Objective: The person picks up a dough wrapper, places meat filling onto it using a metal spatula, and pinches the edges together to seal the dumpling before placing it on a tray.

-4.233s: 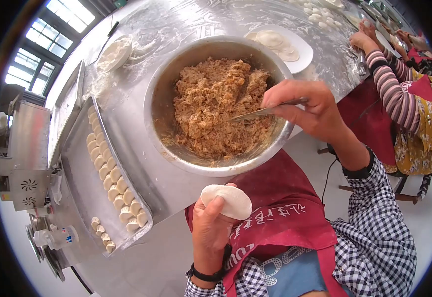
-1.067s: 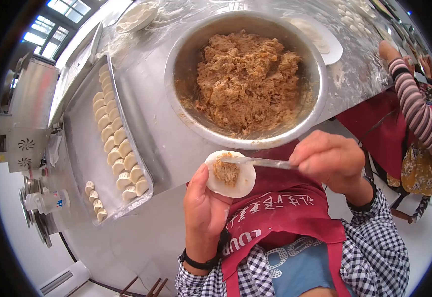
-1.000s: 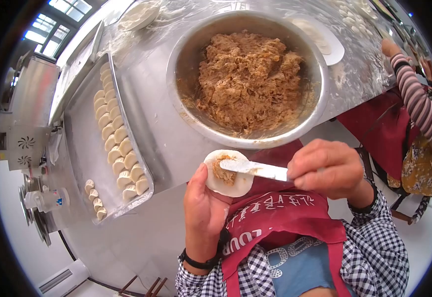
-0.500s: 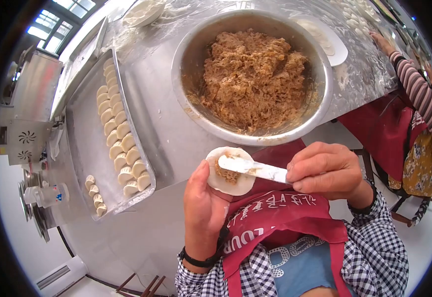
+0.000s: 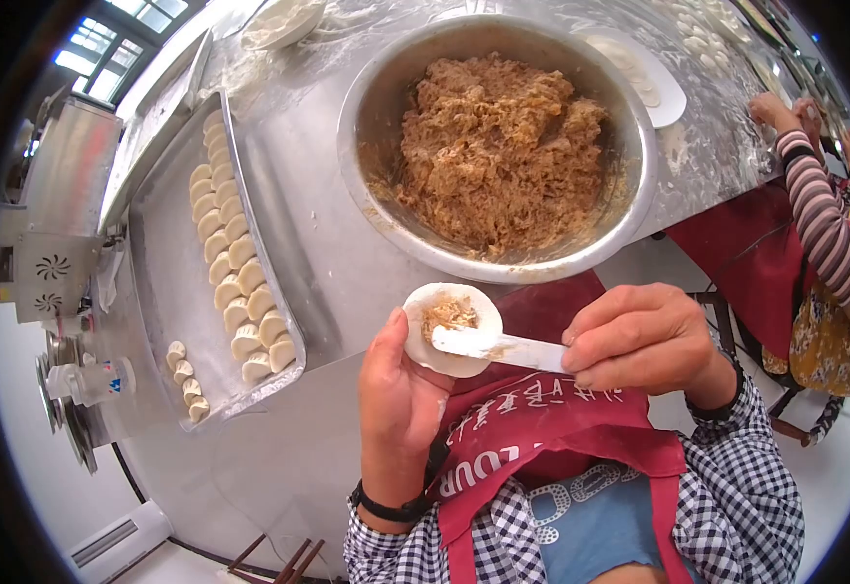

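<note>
My left hand [image 5: 396,399] cups a round dumpling wrapper [image 5: 419,334] on its fingers, thumb up along the wrapper's left edge. A small smear of brown filling [image 5: 452,310] lies on the wrapper. Pinched between the thumb and fingers of my right hand [image 5: 644,341] is a flat white spatula [image 5: 527,352]. Its rounded tip rests on the wrapper just below the filling. Beyond both hands stands a large metal bowl [image 5: 349,161] with a heap of brown minced filling [image 5: 503,156] in it.
To the left, a metal tray [image 5: 167,263] carries rows of folded dumplings [image 5: 241,253]. A white dish [image 5: 660,92] sits behind the bowl, and a floury bowl [image 5: 284,24] is at the back left. At right, a co-worker's striped sleeve [image 5: 819,200] reaches over the floured metal table [image 5: 726,146].
The spatula's tip has moved down across the wrapper, baring the filling that it partly covered. My left hand stays nearly in place. The co-worker's hand has shifted at the right.
</note>
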`<state>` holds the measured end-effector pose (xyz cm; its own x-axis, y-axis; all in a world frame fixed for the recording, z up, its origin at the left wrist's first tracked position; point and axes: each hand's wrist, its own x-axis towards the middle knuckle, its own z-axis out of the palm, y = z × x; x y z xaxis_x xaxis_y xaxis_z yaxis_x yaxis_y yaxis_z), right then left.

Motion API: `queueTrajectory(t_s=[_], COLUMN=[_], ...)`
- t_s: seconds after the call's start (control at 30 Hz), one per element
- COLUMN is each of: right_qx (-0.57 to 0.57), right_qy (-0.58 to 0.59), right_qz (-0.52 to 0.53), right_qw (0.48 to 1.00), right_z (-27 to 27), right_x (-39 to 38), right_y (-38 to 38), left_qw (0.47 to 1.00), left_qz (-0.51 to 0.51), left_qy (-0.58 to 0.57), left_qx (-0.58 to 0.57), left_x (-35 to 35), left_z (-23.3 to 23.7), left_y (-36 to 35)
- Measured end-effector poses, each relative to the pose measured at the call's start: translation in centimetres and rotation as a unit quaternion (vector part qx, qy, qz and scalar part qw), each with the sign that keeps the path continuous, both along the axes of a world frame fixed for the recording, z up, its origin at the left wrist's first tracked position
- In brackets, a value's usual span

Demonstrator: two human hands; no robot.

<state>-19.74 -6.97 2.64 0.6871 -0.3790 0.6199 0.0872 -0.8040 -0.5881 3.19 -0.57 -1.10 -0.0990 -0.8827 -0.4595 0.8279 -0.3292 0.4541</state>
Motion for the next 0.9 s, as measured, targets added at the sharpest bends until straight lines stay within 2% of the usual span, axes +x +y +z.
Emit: queueTrajectory(t_s=[0.07,0.1,0.17,0.23,0.33,0.37,0.43,0.6,0.77,0.83,0.87,0.9], right_qx=[0.080,0.080,0.212,0.245,0.407,0.407,0.462,0.482,0.508,0.429,0.429,0.303], right_qy=[-0.036,-0.036,-0.087,-0.076,-0.090,-0.090,-0.157,-0.157,-0.152,-0.203,-0.203,-0.143], right_qz=[-0.017,-0.018,-0.046,-0.040,-0.064,-0.064,-0.096,-0.129,-0.140,-0.202,-0.203,-0.263], right_qw=[0.996,0.996,0.972,0.966,0.907,0.907,0.868,0.852,0.836,0.857,0.856,0.905], right_z=[0.1,0.1,0.1,0.1,0.0,-0.1,-0.8,-1.0,-0.2,0.2,0.1,0.0], right_x=[-0.5,-0.7,-0.9,-0.9,-0.4,-0.2,0.1,-0.7,-3.0,-3.9,-4.1,-4.3], right_y=[0.0,0.0,0.2,0.2,0.4,0.6,0.8,0.7,-0.7,-1.5,-1.9,-2.4], left_qw=[1.000,1.000,1.000,0.999,0.998,0.997,0.994,0.987,0.991,0.993,0.995,0.996], left_qz=[0.004,0.008,-0.002,-0.012,-0.033,-0.037,-0.042,-0.030,-0.022,-0.013,-0.006,0.002], left_qy=[-0.009,-0.018,-0.019,-0.020,-0.042,-0.064,-0.086,-0.135,-0.112,-0.103,-0.088,-0.073], left_qx=[0.004,0.008,-0.008,-0.023,-0.029,-0.036,-0.043,-0.077,-0.071,-0.062,-0.055,-0.047], left_x=[0.0,-0.1,-0.3,-0.4,-0.8,-1.0,-1.1,-1.3,-0.8,-0.6,-0.5,-0.5], left_z=[-0.2,-0.2,-0.1,0.3,0.9,0.9,1.0,0.7,0.3,0.1,0.1,0.1], left_y=[0.0,-0.1,-0.3,-0.4,-0.2,-0.1,-0.1,-0.1,0.0,0.0,0.0,0.1])
